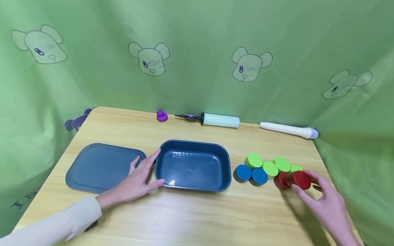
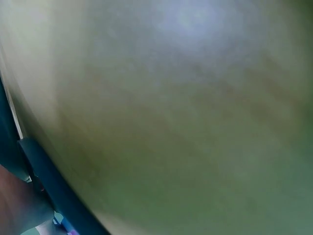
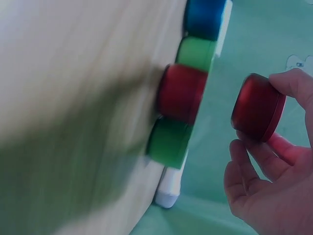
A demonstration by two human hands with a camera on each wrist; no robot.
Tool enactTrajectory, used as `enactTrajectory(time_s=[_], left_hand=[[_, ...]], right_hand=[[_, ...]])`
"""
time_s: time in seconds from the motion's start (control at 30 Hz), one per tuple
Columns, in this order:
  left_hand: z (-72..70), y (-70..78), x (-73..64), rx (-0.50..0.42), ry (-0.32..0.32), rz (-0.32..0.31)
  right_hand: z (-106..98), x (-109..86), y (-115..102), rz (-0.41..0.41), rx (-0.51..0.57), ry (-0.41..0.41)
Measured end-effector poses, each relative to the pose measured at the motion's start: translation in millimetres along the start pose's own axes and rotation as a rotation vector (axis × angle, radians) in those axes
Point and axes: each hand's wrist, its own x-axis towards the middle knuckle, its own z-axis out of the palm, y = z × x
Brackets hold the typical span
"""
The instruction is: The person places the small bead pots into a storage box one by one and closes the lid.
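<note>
My right hand [image 1: 329, 201] pinches a round red tin [image 3: 257, 107] between thumb and fingers. The right wrist view has this tin raised off the table, apart from the others. Below it stands a second red tin [image 3: 182, 93], beside several green tins [image 1: 254, 161] and two blue tins [image 1: 259, 176]. At the left end of a dark blue rectangular box [image 1: 192, 188], my left hand [image 1: 138, 181] rests with its fingers spread along the rim and the thumb by the front corner. The box is open and holds nothing. In the left wrist view, the hand is mostly out of frame.
A flat dark blue lid [image 1: 101, 167] lies left of the box, partly under the left hand. Along the table's back edge lie a purple rubber duck [image 1: 161, 116], a hand pump [image 1: 220, 120] and a white microphone-shaped stick [image 1: 287, 129]. Green curtain [image 1: 197, 92] surrounds the table.
</note>
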Motion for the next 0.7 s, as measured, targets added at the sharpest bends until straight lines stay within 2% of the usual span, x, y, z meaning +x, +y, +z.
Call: enactTrajectory(time_s=[0.23, 0.7], left_hand=[[-0.9, 2.3, 0.4, -0.005, 0.01, 0.017], [-2.4, 3.3, -0.2, -0.001, 0.001, 0.008]], right_hand=[[9.3, 7.9, -25.5, -0.064, 0.064, 0.032], [32.1, 29.6, -86.3, -0.128, 0.141, 0.002]])
